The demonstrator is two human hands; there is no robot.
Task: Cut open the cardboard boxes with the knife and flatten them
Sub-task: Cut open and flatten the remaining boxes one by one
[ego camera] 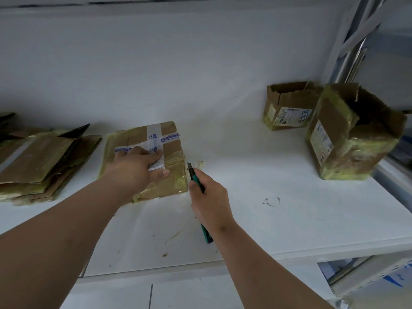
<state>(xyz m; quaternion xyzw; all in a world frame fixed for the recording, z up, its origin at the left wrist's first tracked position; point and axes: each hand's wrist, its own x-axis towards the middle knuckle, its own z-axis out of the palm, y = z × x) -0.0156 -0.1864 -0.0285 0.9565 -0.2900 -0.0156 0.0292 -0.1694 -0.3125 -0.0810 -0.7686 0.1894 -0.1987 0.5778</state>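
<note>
White shelf (256,175) held a taped box (133,139) left of centre. Left hand (136,168) pressed flat on its top, fingers straight; right hand (209,199) gripped a green knife (196,175) just beside its right edge. Light, thin cardboard with slick tape would likely slide; best pinned from above.

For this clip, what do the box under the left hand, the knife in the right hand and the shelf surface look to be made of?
Taped box: brown corrugated-looking cardboard wrapped in glossy yellowish and clear tape, which shows glare. Utility knife: teal handle, probably plastic, with a dark tip, presumably metal. Shelf: smooth white board, perhaps laminate or painted; scuffed and stained, matte.
</note>
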